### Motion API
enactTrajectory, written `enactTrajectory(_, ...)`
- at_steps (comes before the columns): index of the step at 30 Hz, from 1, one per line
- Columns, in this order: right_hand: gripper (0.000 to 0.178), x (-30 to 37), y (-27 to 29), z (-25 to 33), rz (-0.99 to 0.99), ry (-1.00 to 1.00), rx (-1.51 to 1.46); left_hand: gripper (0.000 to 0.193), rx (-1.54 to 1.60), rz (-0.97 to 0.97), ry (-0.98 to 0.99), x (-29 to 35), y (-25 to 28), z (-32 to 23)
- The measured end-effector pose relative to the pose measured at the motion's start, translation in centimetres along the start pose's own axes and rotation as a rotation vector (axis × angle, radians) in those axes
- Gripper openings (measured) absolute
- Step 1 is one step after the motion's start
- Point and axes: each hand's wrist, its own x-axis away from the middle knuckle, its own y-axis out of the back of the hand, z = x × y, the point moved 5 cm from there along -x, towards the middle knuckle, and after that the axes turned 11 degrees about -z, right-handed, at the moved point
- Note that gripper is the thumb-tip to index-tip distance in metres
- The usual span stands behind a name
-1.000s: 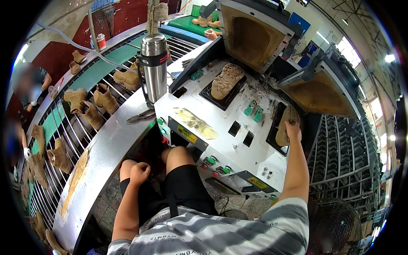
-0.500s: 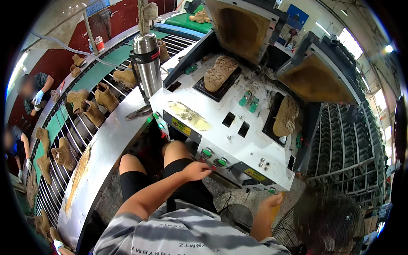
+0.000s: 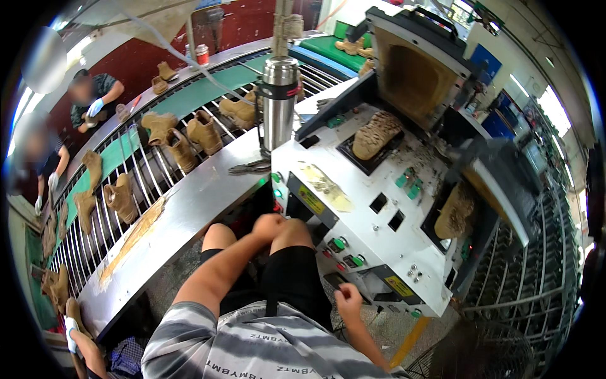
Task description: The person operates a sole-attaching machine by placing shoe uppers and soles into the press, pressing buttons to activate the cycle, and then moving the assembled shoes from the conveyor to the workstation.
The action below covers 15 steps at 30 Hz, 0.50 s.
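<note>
My left hand (image 3: 269, 226), closed like a fist, is above my right knee, beside the front of a white two-station press (image 3: 353, 211). My right hand (image 3: 348, 302) has its fingers curled in, with nothing seen in them, just in front of the press's lower front panel. On the far station, under a raised lid (image 3: 413, 69), a tan lugged sole (image 3: 377, 134) lies tread up on a black pad. Another tan sole (image 3: 454, 211) sits on the right station beneath a partly lowered lid (image 3: 502, 183). Green push buttons (image 3: 339, 243) line the front.
A steel thermos (image 3: 279, 104) and grey gloves (image 3: 250, 167) rest on the metal ledge to the left. Tan boots (image 3: 203, 131) stand along a roller conveyor (image 3: 148, 180), with co-workers in gloves beyond it. Dark racks (image 3: 517, 271) and a fan (image 3: 483, 354) are at the right.
My left hand has moved left from the front buttons to above my knee. My right hand has come inward and its fingers are curled. The right lid has swung down partway. The view has turned left.
</note>
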Motion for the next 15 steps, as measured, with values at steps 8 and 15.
enactTrajectory(8, 0.06, -24.5, -11.5, 14.7, -0.324, 0.49, 0.07, 0.031, -0.647, -0.571, 0.41, 2.1, 22.5, 19.6)
enactTrajectory(15, 0.102, -42.9, -13.6, 19.3, -0.336, -0.125, 0.703, 0.029, -0.599, -0.658, 0.41, 4.2, 24.0, 20.0)
